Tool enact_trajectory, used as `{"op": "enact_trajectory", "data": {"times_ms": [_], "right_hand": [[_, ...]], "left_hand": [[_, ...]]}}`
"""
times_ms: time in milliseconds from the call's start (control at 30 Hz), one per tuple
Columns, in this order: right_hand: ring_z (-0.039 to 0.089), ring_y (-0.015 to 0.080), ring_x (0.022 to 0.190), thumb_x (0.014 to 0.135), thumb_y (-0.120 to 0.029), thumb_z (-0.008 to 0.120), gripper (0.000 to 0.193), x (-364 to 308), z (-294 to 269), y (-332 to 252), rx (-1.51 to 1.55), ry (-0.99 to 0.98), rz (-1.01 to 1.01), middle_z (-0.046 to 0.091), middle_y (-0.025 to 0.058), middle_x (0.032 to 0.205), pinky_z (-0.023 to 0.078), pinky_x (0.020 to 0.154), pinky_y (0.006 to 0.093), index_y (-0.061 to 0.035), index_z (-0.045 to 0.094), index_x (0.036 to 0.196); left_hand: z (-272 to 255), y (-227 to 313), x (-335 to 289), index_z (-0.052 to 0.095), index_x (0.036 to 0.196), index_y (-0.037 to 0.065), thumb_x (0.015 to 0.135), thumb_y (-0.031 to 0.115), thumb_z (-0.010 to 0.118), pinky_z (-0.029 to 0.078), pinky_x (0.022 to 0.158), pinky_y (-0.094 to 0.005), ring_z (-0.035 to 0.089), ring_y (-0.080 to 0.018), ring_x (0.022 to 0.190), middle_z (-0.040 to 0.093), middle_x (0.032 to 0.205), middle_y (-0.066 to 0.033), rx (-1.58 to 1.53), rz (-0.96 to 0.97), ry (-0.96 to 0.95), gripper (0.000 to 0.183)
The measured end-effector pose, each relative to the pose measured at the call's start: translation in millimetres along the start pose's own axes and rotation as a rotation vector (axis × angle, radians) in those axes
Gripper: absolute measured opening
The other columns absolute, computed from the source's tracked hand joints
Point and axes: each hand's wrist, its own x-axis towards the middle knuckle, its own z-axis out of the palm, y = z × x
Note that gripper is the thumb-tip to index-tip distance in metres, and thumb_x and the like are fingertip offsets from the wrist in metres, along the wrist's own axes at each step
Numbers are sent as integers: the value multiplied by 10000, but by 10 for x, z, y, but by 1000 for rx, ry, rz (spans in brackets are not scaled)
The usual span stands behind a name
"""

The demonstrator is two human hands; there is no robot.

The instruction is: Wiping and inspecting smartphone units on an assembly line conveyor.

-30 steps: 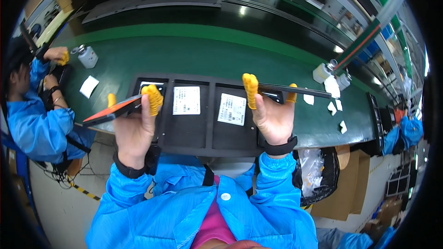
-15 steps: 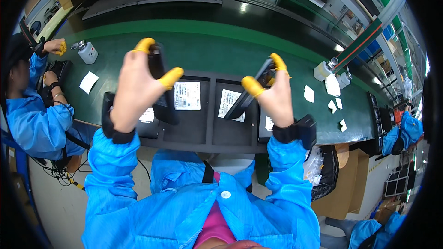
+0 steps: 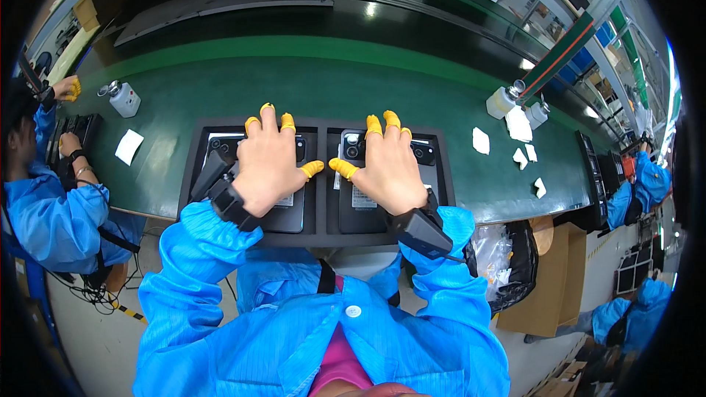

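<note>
My left hand (image 3: 270, 165) lies palm down over a black smartphone (image 3: 288, 220) in the left part of a dark two-part tray (image 3: 321, 209). Its fingers, in yellow finger cots, spread past the far rim. Over another black smartphone (image 3: 353, 219) in the right part, my right hand (image 3: 390, 169) rests the same way, fingers stretched and thumb apart. Camera lenses face up on both. Toward the tray's outer sides lie a further phone (image 3: 222, 145) on the left and one (image 3: 423, 153) on the right, partly covered by my hands and wrists.
The green worktable (image 3: 243, 84) carries a white pump bottle (image 3: 123, 98) and a white cloth (image 3: 129, 147) at left. More pump bottles (image 3: 503, 103) and several white scraps (image 3: 518, 123) sit at right. A co-worker in blue (image 3: 55, 184) is at left; a cardboard box (image 3: 548, 279) stands below right.
Both hands have come down and inward with the two phones, which were held tilted above the tray. The phones now lie flat in it, and my fingers have spread out over them.
</note>
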Motion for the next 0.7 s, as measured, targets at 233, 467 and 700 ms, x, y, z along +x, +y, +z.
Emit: {"op": "enact_trajectory", "data": {"times_ms": [233,467,700], "right_hand": [[440,459,1164,658,-339,839,838,-703,-530,744,118,-100,14,451,310,1233,404,976,480,76,456,1277],[507,478,1050,580,-158,881,946,-1252,-655,957,169,-342,161,477,326,1128,473,877,463,122,364,1322],[551,476,970,584,-95,858,897,-771,-506,1027,120,-281,91,501,324,1099,503,806,488,102,374,1314]], "left_hand": [[-127,-764,-624,451,1302,-45,730,345,778,437,923,-463,490,-436,1083,454,1220,-263,-93,-143,100,766],[-142,-1291,-1292,316,1369,-93,523,319,895,425,975,-431,475,-426,1160,455,1244,-272,-368,-279,-222,1105],[-276,-1270,-1075,389,1335,-81,561,263,894,437,949,-403,548,-360,1101,550,1175,-233,-489,-247,-94,986]]}}
